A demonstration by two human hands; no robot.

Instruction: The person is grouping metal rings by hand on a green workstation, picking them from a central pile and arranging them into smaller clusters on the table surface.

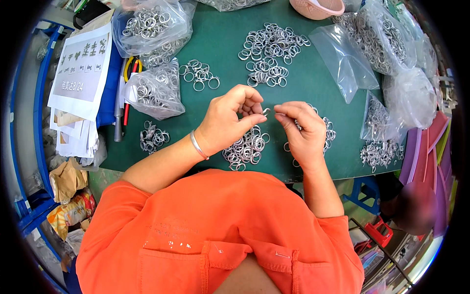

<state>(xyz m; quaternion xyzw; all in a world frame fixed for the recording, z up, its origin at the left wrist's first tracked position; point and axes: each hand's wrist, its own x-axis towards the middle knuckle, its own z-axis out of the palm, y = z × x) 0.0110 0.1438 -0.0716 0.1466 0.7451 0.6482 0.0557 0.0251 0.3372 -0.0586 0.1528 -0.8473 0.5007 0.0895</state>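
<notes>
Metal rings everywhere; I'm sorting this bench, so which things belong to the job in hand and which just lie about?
In hand: small ring pinched between left hand and right hand; ring pile under them.
Lying about: papers, pliers, pink basket, empty bag.

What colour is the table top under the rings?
Dark green table top, clearest in the head view.

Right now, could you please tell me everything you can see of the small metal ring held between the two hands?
The small metal ring looks like thin, shiny silver wire, mostly hidden by fingertips. The left hand pinches it from one side and the right hand meets it from the other, above the green table. It hangs clear of the loose ring pile below. Whether it is closed or split cannot be told.
</notes>
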